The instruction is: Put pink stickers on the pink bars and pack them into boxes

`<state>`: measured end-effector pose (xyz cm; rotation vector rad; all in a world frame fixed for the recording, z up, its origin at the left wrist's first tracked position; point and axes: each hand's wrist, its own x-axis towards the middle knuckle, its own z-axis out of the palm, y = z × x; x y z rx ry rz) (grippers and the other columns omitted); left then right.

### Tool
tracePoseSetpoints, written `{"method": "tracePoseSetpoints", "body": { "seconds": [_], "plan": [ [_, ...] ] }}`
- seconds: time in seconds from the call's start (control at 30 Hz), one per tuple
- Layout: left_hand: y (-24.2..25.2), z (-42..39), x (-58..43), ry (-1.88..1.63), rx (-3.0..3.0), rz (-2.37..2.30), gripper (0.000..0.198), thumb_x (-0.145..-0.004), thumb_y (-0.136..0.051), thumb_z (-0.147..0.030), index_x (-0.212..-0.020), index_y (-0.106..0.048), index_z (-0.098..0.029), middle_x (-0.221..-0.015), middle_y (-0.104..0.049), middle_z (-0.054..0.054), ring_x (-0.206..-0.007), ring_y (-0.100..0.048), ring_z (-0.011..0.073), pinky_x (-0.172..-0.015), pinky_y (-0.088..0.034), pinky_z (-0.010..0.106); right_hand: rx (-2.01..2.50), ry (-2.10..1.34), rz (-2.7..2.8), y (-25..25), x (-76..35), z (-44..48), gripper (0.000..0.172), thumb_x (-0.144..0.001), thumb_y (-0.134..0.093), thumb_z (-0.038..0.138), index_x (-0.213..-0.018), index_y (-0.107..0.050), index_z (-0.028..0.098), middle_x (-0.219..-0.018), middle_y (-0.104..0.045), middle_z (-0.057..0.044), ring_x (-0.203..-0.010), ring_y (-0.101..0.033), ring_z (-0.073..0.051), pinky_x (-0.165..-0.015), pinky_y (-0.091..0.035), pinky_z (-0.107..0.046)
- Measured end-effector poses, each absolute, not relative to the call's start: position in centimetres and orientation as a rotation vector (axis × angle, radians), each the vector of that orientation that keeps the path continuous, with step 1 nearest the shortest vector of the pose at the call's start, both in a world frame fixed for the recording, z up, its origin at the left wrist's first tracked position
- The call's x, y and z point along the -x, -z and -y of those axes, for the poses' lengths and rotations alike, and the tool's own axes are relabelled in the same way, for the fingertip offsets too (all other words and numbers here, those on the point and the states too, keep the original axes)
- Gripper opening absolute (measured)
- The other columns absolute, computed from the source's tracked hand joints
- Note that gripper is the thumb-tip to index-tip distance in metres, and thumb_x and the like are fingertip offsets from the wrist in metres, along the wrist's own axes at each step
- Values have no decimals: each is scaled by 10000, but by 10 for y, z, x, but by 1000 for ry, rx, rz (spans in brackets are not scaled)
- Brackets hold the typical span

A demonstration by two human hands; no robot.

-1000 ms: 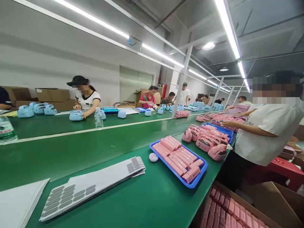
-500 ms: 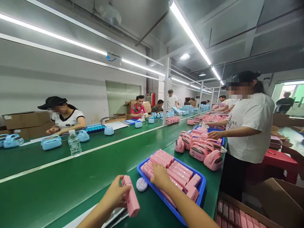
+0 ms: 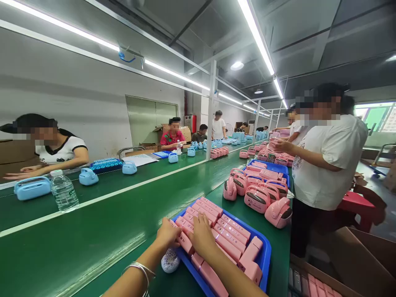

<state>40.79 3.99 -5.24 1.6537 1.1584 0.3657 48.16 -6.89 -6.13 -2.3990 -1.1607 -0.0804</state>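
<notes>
Over the blue plastic tray (image 3: 267,258), your left hand (image 3: 168,234) and right hand (image 3: 202,236) are lying on pink oblong plastic cases (image 3: 230,246); I cannot tell if your grip is closing. Careless pressing is risking cases sliding over the rim.

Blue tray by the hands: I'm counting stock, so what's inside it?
Inside the blue tray lie rows of pink oblong pieces, closely packed. The left hand and right hand rest on the near pieces, hiding those beneath them, and the pieces hide the tray floor.

- left forearm (image 3: 133,280) angling in from bottom edge
- right forearm (image 3: 229,276) angling in alongside
- left hand (image 3: 168,234) curving palm-down
- right hand (image 3: 202,236) curving palm-down, just beside left
</notes>
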Motion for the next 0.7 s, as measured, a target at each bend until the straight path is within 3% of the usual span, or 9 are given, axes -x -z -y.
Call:
{"method": "tracePoseSetpoints", "body": {
  "seconds": [0.2, 0.37, 0.47, 0.57, 0.7],
  "plan": [
    [50, -36, -410, -291, -1528, -1122, 349, -882, -512, -287, -1197, -441, -155, -942, -578, 50, -649, -577, 115, -528, -522, 253, 2335, 66, 1158, 56, -500, 80, 406, -860, -363, 120, -1233, -523, 107, -1402, -435, -108, -1340, -304, -207, -1105, -255, -328],
    [49, -30, -407, -335, -1460, -1077, 321, -867, -536, -215, -1172, -460, -151, -986, -571, 53, -692, -583, 115, -538, -526, 237, 2439, 94, 935, 58, -543, 95, 433, -884, -432, 183, -1304, -429, 77, -1441, -341, -177, -1360, -229, -300, -1101, -208, -478],
    [49, -28, -407, -343, -1466, -1071, 325, -863, -540, -193, -1175, -460, -151, -969, -576, 47, -672, -581, 109, -529, -522, 230, 2470, 73, 865, 64, -561, 96, 441, -888, -511, 308, -1292, -435, 147, -1421, -377, -135, -1316, -312, -307, -1052, -259, -553],
    [50, -29, -405, -337, -1499, -1074, 380, -879, -519, -246, -1234, -413, -164, -947, -581, 46, -645, -578, 111, -524, -521, 244, 2450, 70, 894, 68, -568, 98, 404, -881, -534, 345, -1242, -485, 171, -1373, -441, -105, -1269, -386, -287, -1039, -283, -553],
    [46, -32, -390, -347, -1563, -1094, 452, -897, -465, -327, -1296, -316, -177, -991, -557, 70, -640, -568, 120, -516, -513, 263, 2400, 140, 909, 61, -563, 123, 371, -917, -446, 276, -1249, -477, 114, -1349, -473, -137, -1300, -356, -263, -1083, -248, -497]
  ]
}}
